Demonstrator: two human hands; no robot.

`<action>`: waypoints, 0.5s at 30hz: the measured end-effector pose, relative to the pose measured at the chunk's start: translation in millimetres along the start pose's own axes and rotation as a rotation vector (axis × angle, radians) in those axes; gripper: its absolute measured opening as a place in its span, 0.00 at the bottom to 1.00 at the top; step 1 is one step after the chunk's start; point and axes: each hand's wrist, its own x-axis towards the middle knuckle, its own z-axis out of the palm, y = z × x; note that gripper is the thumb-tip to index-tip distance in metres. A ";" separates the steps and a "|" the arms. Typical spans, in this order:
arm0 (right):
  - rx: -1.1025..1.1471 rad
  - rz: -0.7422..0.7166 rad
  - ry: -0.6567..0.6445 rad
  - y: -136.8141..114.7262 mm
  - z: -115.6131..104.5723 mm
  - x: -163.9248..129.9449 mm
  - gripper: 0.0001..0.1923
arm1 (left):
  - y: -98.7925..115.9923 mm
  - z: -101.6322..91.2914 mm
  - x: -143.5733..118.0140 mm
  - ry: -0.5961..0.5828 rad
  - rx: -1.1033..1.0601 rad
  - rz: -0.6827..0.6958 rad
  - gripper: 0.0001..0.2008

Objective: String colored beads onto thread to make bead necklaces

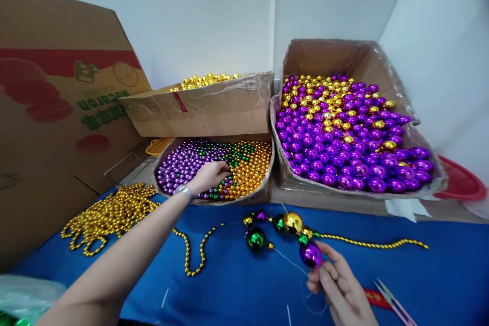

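While gold strand (367, 243) lies crosswise, pointing right, right fingers (332, 255) pinch purple ball (311, 254); left fingers (221, 167) at beads (250, 173), grip unclear.

The left hand (214, 175) was among small beads (244, 168).
The right hand (340, 281) held a purple ball (310, 254), scissors (393, 300) beside it, a gold strand (370, 242) beyond.

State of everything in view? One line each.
Left hand: at small beads in low box, grip unclear
Right hand: touching large purple bead, grip unclear
Low box: open, filled
Right box: open, filled with purple and gold beads
Upper box: gold beads showing above rim
Gold chains: piled
Strung beads: thread trailing
Snips: lying, partly out of frame
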 end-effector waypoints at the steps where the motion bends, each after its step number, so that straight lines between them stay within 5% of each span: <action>1: -0.004 0.000 0.017 -0.3 1.3 -0.7 0.25 | -10.6 1.9 8.7 -0.027 0.050 -0.018 0.07; 9: 0.038 0.001 0.106 -4.1 4.2 -5.1 0.25 | -34.0 27.6 34.9 -0.221 0.303 -0.008 0.12; 15: 0.099 0.059 0.047 -8.3 3.0 -3.3 0.26 | -33.0 40.7 32.9 -0.220 0.252 0.013 0.11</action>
